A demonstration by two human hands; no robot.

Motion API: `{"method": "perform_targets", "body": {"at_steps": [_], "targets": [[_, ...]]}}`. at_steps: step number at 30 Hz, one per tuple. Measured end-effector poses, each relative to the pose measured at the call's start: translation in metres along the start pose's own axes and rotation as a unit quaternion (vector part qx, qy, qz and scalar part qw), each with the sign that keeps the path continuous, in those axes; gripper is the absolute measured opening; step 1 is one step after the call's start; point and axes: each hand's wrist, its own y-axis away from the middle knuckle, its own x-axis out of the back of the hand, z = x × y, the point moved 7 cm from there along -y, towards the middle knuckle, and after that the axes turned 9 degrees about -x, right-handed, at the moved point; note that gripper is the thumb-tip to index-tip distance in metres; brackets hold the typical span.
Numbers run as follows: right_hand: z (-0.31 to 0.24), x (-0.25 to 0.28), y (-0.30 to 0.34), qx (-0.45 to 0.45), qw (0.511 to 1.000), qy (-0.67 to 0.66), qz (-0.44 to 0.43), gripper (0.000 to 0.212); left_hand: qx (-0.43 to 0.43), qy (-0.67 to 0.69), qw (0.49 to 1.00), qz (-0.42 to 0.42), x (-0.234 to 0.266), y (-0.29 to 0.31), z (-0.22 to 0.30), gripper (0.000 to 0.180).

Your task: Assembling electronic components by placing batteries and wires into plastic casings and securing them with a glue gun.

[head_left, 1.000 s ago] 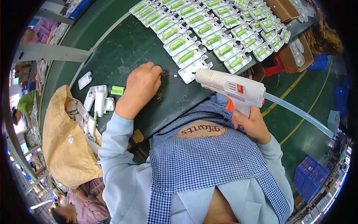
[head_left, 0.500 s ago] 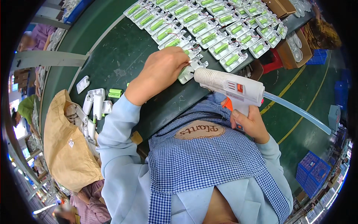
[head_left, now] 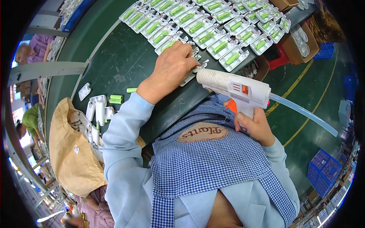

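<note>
My right hand [head_left: 256, 125] is wrapped round the handle of a white hot glue gun [head_left: 235, 88] with an orange trigger. A pale blue glue stick [head_left: 304, 111] trails from its back. The nozzle end points left, close to my left fingertips. My left hand [head_left: 169, 70] is pinched at the table's near edge, over a white plastic housing [head_left: 187, 80] that it mostly covers. What the fingertips grip is hidden. Beyond them stand rows of white housings [head_left: 237, 62], each with a green battery cell [head_left: 232, 58] and thin wires.
Loose green cells [head_left: 116, 99] and white housings [head_left: 99, 110] lie on the dark green table [head_left: 114, 72] at left. A tan sack [head_left: 76, 159] of white parts stands beside them. Cartons [head_left: 304, 45] and a blue crate [head_left: 323, 173] are at right. Other people work at left.
My left hand has shifted slightly right and closer to the nozzle, covering more of the housing. The glue gun stays almost in place. The view has shifted a little.
</note>
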Motion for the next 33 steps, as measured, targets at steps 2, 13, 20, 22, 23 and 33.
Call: {"method": "perform_targets", "body": {"at_steps": [2,13,20,22,23,33], "targets": [[0.001,0.000,0.000,-0.003,1.000,0.003,-0.004,0.050,-0.001,-0.021,1.000,-0.002,-0.001,0.000,0.001,0.012],[-0.002,0.001,-0.003,0.005,0.999,0.014,0.029,0.041,0.009,-0.103,0.993,0.063,0.036,0.014,0.007,0.016],[0.003,0.002,-0.014,-0.014,1.000,0.025,0.008,0.035,0.116,-0.131,0.982,0.067,0.067,0.053,-0.001,0.013],[-0.001,0.000,-0.016,0.010,1.000,0.016,0.025,0.034,0.138,-0.132,0.980,0.058,0.074,0.065,-0.003,0.012],[-0.001,0.000,-0.015,0.010,0.999,0.016,0.026,0.034,0.158,-0.134,0.977,0.049,0.076,0.070,-0.005,0.012],[0.005,0.005,-0.004,-0.029,0.998,0.037,0.032,0.029,0.308,-0.100,0.946,-0.031,0.101,0.139,-0.008,0.016]]}}
